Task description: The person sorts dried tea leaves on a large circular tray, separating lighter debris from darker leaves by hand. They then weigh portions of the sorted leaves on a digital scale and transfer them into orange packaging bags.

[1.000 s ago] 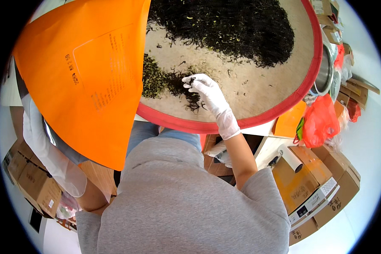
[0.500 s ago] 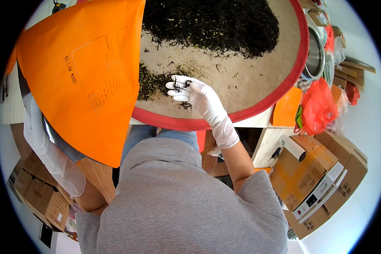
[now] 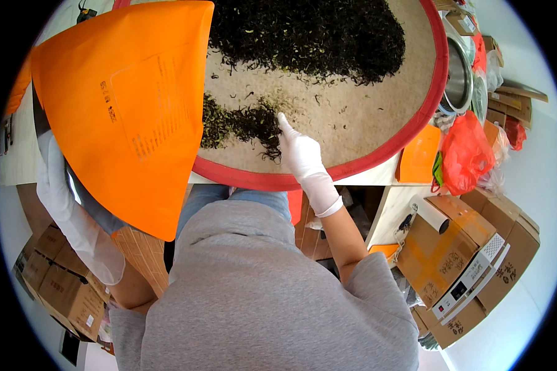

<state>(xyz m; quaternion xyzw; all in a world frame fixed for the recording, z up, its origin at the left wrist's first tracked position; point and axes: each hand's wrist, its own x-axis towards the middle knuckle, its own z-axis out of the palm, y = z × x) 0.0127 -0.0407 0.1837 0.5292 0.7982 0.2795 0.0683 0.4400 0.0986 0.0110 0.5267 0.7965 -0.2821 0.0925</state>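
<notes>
My right hand (image 3: 301, 153), in a white glove, is against the right edge of a small heap of dark, curled tea leaves (image 3: 247, 121). One digit points away from me along the heap; the other fingers are hidden beneath the hand. The leaves lie on a round, pale tray (image 3: 346, 145) with a red cloth rim. At the left a large orange bag (image 3: 127, 105) is held up at a tilt, its lower edge overlapping the tray. My left hand (image 3: 48, 148), gloved too, is at the bag's left side, supporting it; its fingers are behind the bag.
A large mound of dark tea leaves (image 3: 309, 37) covers the tray's far part. Beyond the rim at the right are a metal basin (image 3: 458, 74), an orange packet (image 3: 418, 154) and a red plastic bag (image 3: 469, 151). Cardboard boxes (image 3: 439, 253) stand at the lower right.
My right hand has turned from palm up, with leaves on its fingers, to facing the small heap, and moved slightly right. Those leaves now lie in the heap. The orange bag has shifted slightly.
</notes>
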